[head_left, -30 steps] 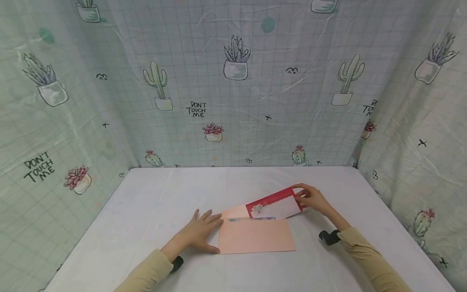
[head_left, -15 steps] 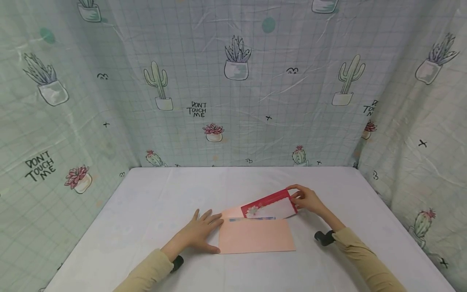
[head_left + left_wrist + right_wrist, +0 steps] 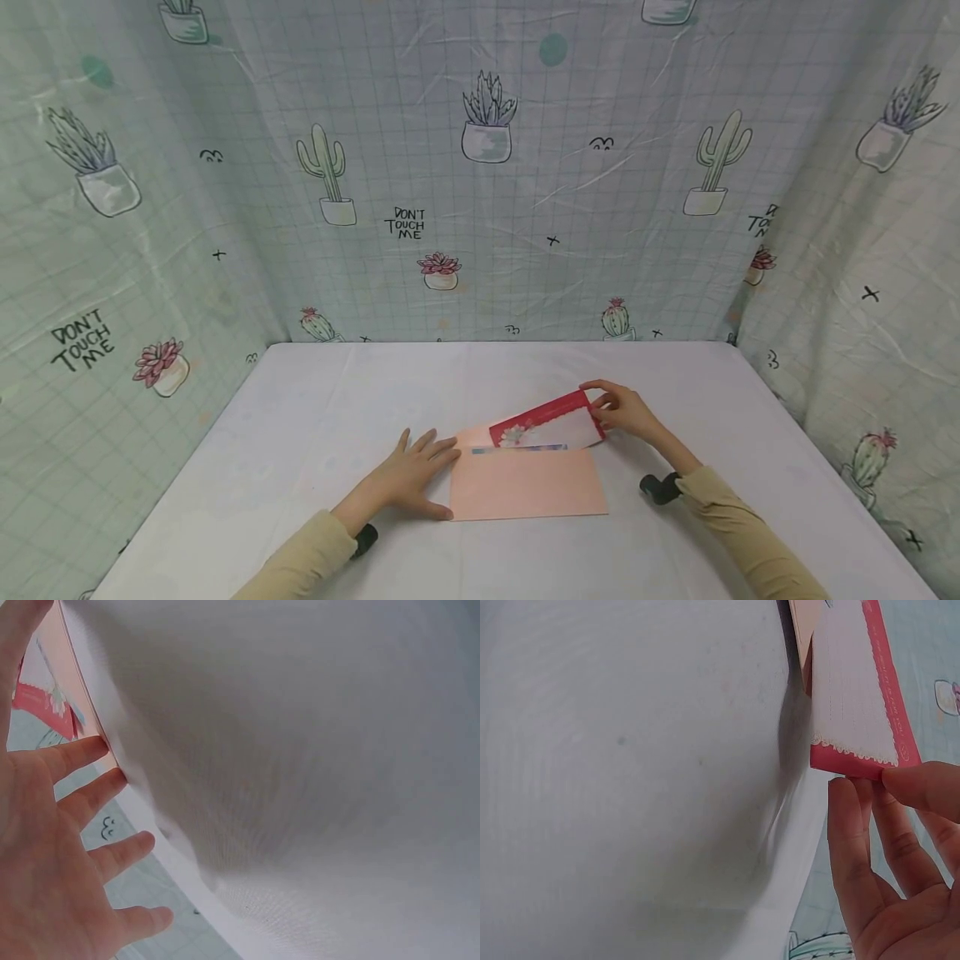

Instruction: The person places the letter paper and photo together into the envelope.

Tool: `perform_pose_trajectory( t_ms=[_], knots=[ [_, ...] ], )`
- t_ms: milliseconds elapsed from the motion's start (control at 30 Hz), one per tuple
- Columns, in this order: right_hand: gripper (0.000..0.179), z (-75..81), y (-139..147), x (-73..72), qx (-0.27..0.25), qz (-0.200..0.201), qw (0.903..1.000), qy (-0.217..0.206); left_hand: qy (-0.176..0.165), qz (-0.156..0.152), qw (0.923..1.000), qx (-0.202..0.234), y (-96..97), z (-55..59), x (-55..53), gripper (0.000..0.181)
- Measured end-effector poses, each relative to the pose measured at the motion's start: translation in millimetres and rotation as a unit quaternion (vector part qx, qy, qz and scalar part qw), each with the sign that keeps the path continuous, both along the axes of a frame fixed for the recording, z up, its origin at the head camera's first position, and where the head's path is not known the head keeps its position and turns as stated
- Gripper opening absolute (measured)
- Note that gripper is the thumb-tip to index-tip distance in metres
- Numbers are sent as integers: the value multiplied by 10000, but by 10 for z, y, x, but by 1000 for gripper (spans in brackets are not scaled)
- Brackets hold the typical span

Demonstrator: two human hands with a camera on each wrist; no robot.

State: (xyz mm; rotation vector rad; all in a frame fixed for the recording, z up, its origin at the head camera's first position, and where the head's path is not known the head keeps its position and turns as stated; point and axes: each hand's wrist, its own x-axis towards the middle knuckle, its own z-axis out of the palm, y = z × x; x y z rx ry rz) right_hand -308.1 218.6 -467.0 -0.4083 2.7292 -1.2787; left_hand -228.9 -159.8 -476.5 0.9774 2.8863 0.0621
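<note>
A peach envelope (image 3: 528, 487) lies on the white table, its flap folded back at the far side. My left hand (image 3: 414, 475) rests with spread, straight fingers on the envelope's left edge; the left wrist view shows two fingertips (image 3: 116, 778) right at that edge. With thumb and fingers my right hand (image 3: 626, 410) pinches the right end of a red-bordered card (image 3: 558, 423), white in the middle with a flower print. The card slants up to the right, its lower left part hidden in the envelope's opening. A bluish printed strip (image 3: 517, 450) shows along the opening.
The white table (image 3: 337, 392) reaches back to a hanging cloth (image 3: 525, 208) printed with cacti and potted plants, which also closes off both sides. Black wrist devices sit under each sleeve, such as the one at the right wrist (image 3: 660, 489).
My right hand has moved left and slightly down with the card, which now sits further left over the envelope. The left hand and the envelope have stayed in place.
</note>
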Motion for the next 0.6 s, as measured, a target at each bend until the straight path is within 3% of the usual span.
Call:
perform_pose_trajectory(
  t_ms=[600],
  knots=[
    [32, -24, -94, -33, -70, -57, 10000, -18, 61, -42, 10000, -43, -7, 0, -6, 87]
  ],
)
